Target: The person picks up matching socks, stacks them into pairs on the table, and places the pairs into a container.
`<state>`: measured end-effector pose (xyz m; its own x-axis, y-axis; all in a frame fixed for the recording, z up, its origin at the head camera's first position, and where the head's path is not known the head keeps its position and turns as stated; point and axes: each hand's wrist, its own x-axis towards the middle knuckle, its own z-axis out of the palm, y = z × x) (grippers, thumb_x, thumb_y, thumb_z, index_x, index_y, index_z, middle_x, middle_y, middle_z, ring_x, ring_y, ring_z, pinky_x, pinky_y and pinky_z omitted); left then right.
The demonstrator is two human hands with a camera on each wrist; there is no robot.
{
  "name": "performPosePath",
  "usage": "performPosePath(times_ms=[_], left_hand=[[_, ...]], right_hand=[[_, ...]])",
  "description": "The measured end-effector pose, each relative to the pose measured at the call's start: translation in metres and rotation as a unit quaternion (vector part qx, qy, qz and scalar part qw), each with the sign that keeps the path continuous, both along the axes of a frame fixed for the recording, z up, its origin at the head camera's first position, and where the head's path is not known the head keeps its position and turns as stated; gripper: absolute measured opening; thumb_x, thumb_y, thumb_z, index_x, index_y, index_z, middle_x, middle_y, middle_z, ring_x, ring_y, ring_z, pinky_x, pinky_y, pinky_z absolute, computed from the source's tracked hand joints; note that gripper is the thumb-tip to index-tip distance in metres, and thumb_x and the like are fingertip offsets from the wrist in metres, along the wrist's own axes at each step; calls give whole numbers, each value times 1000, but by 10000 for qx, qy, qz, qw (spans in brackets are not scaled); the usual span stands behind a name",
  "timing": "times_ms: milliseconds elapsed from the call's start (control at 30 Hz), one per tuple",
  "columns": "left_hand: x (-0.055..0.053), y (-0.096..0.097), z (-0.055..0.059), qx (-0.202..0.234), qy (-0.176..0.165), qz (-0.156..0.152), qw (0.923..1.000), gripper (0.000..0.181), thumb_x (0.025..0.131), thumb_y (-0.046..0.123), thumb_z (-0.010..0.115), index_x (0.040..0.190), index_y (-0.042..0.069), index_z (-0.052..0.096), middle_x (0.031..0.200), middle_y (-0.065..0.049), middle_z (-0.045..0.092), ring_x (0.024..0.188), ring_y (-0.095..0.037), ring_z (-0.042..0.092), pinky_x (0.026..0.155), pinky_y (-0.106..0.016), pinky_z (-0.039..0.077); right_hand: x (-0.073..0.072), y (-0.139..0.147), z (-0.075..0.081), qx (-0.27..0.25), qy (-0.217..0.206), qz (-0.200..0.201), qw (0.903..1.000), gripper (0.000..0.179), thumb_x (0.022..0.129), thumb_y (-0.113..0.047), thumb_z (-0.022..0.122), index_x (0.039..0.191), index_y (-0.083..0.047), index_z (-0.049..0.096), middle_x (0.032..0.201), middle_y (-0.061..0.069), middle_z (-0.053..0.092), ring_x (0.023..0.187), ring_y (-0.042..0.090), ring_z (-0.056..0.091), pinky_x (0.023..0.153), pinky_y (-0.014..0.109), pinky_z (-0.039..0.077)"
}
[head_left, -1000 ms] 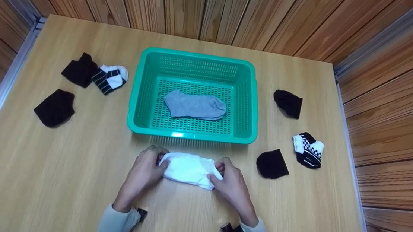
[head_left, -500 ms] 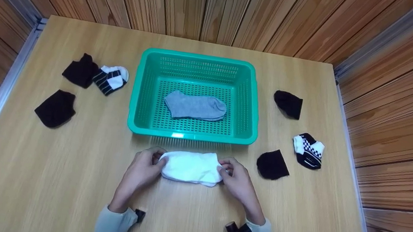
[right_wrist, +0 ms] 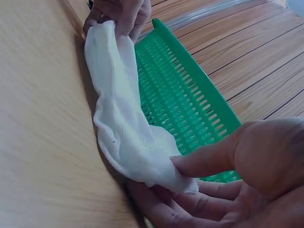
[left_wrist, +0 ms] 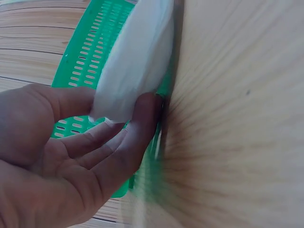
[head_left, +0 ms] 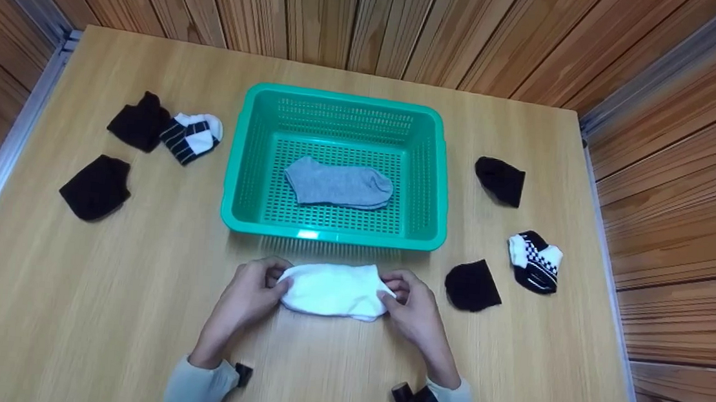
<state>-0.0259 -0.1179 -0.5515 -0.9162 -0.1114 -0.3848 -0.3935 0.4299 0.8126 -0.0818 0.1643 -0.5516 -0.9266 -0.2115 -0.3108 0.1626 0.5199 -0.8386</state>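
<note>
Evenly held: white sock between two hands, just in front of the green basket

The white sock (head_left: 332, 291) stretches lengthwise along the near side of the green basket (head_left: 361, 237), close to its rim but outside it. The left hand (head_left: 253, 292) pinches one end between thumb and fingers; the right hand (head_left: 413, 309) pinches the other end the same way. Whether the sock's underside touches the wooden table (head_left: 127, 323) I cannot tell.

Inside the basket, a grey sock (head_left: 338, 185) lies flat on the slotted floor. Left of the basket are two black bundles (head_left: 96, 188) and, nearest its side, a striped black-and-white bundle (head_left: 192, 138) touching the farther black one. Right of the basket sit two dark folded pieces (head_left: 473, 285) and a checked black-and-white bundle (head_left: 534, 260). Behind the basket rises a wood-plank wall (head_left: 322, 16).
</note>
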Motion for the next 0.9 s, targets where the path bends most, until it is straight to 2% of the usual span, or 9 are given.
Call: performPosePath(times_ms=[167, 333, 533, 667, 767, 900], left_hand=[[0, 0, 1, -18, -71, 41, 10000, 22, 98, 9, 71, 120, 5, 74, 108, -9, 75, 95, -19, 66, 91, -41, 58], [1, -1, 3, -36, -39, 59, 10000, 21, 98, 9, 72, 119, 7, 75, 106, -9, 76, 95, -19, 67, 91, -41, 59], [2, -3, 8, -54, 154, 23, 9999, 18, 97, 9, 73, 114, 10, 79, 103, -6, 78, 86, -16, 65, 78, -29, 55], [3, -5, 19, 62, 275, -72, 9996, 19, 96, 9, 74, 114, 8, 80, 104, -7, 79, 82, -16, 64, 67, -23, 49], [4, -7, 30, 100, 357, -123, 9992, 20, 96, 9, 75, 115, 8, 80, 107, -8, 80, 86, -16, 67, 70, -24, 53], [4, -10, 43, 81, 439, -151, 9989, 22, 96, 8, 75, 117, 7, 79, 111, -9, 80, 96, -18, 72, 88, -35, 62]], right_hand=[[1, 2, 0, -82, 93, -5, 9999, 27, 90, 5, 74, 116, 1, 70, 103, 13, 75, 91, 17, 65, 80, 20, 51], [2, 3, 4, -67, 46, -108, 9999, 25, 88, 6, 75, 112, -1, 73, 103, 13, 74, 89, 17, 66, 76, 21, 53], [2, 4, 13, -86, -28, -128, 9999, 27, 88, 5, 76, 115, 0, 74, 105, 13, 74, 91, 18, 68, 77, 19, 53], [3, 8, 23, -92, 108, 69, 9999, 30, 90, 3, 75, 120, 3, 74, 107, 16, 74, 94, 21, 70, 78, 18, 53], [3, 11, 32, -140, 117, 211, 9996, 31, 91, 1, 74, 121, 6, 72, 109, 19, 74, 95, 24, 71, 77, 18, 53], [1, 12, 46, -186, 37, 290, 9994, 28, 92, 0, 73, 120, 6, 72, 112, 20, 74, 101, 26, 72, 78, 16, 54]])
